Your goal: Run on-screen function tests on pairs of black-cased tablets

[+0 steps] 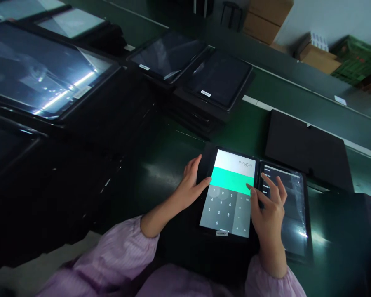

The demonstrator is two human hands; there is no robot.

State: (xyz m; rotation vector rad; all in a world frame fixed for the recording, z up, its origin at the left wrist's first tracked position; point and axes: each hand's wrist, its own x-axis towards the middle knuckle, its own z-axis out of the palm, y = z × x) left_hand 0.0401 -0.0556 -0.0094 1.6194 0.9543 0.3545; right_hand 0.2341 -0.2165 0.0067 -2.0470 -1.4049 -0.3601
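Head view — hands [190, 187] [268, 210] splayed on a lit tablet [227, 214]

The bare left grip [190, 187] lies open and relaxed, fingers curving rightward, while the bare right grip [268, 210] arches higher, fingers [273, 183] spread and pointing down, to its left. Pale lilac striped sleeves [111, 255] cover both arms above the wrists.

White wall [330, 18], stacked cardboard boxes [261, 22], green plastic crate [355, 62], black stool [231, 12], green workbench [297, 97]
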